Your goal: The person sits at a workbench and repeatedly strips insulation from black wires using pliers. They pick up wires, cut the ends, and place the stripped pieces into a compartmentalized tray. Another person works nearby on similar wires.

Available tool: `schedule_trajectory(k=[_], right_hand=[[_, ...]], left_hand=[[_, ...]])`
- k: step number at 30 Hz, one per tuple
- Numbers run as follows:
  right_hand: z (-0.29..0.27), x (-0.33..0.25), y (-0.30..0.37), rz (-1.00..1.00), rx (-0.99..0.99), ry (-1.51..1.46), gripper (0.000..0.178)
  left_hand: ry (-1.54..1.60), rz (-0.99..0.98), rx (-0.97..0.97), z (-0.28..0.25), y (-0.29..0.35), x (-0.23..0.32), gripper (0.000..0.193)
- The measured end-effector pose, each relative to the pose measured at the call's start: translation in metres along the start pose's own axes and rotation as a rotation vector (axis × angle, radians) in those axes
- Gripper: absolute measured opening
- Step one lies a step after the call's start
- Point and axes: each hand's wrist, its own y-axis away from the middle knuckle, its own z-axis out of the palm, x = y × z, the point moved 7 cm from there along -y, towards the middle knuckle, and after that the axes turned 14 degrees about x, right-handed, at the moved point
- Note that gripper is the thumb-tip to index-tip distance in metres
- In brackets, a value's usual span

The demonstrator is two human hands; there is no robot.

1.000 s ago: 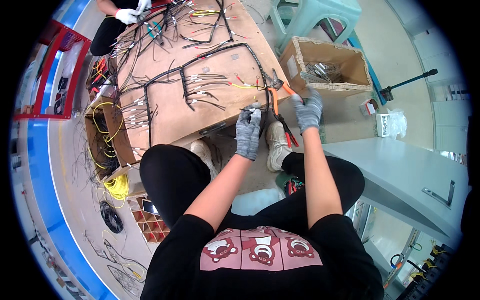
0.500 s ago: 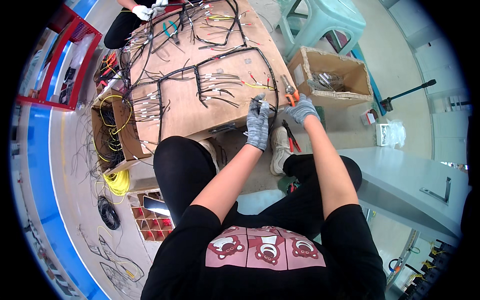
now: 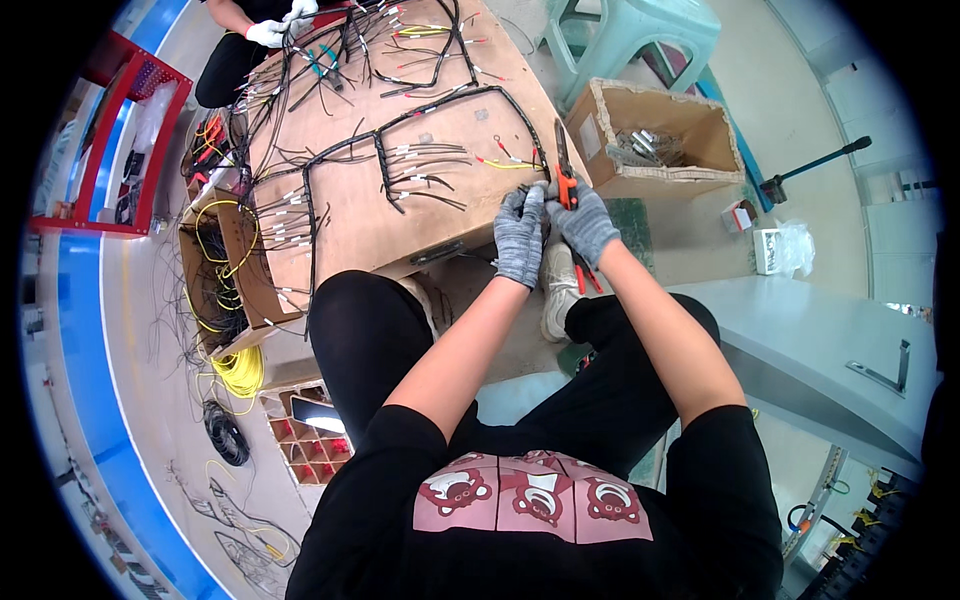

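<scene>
Where the black wire harness [image 3: 425,112] curves down to the near right edge of the wooden board [image 3: 350,235], our two gloved hands meet; our left hand [image 3: 520,240] has its fingers drawn together next to the harness, though we cannot tell what, if anything, is pinched between them; our right hand [image 3: 588,228] has its fingers wrapped around the orange-handled pliers [image 3: 567,190], whose metal nose points away from us.

With the hands so near each other, we judge that a left fingertip could be nipped between the handles if the grip closes carelessly; a sharp pull could also drag the harness askew, since we see no clamp on it; the yellow wire [image 3: 505,165] lies near enough to the hands to be snagged.

Farther up the board, teal-handled pliers [image 3: 322,70] rest among the branches, where a tug might catch them; a co-worker's white-gloved hand [image 3: 267,33] is at the far end, so such a jerk could disturb that work too.

Beyond the right edge stands an open cardboard box [image 3: 660,180] of metal pieces, with a pale green stool [image 3: 640,30] behind; left of the board lies a yellow cable coil [image 3: 240,372].
</scene>
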Motion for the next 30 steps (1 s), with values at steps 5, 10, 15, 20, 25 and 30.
schedule_trajectory(k=[5,10,15,20,25,30], right_hand=[[0.007,-0.020,-0.001,0.133,0.016,-0.110,0.025],[0.017,-0.009,-0.003,0.187,0.032,-0.210,0.022],[0.016,0.006,-0.007,0.292,0.066,-0.353,0.021],[0.014,0.014,-0.007,0.294,0.137,-0.321,0.020],[0.017,0.007,-0.003,0.352,0.090,-0.368,0.021],[0.016,-0.004,0.002,0.352,0.049,-0.356,0.027]], left_hand=[[0.137,-0.018,0.067,-0.003,0.001,0.012,0.019],[0.245,-0.078,0.093,-0.003,-0.003,0.006,0.017],[0.224,-0.082,0.104,0.002,-0.001,0.009,0.017],[0.147,-0.082,0.056,0.004,0.002,0.009,0.014],[0.070,-0.040,0.041,0.002,-0.002,0.008,0.010],[0.023,-0.020,-0.010,0.007,-0.006,0.016,0.011]])
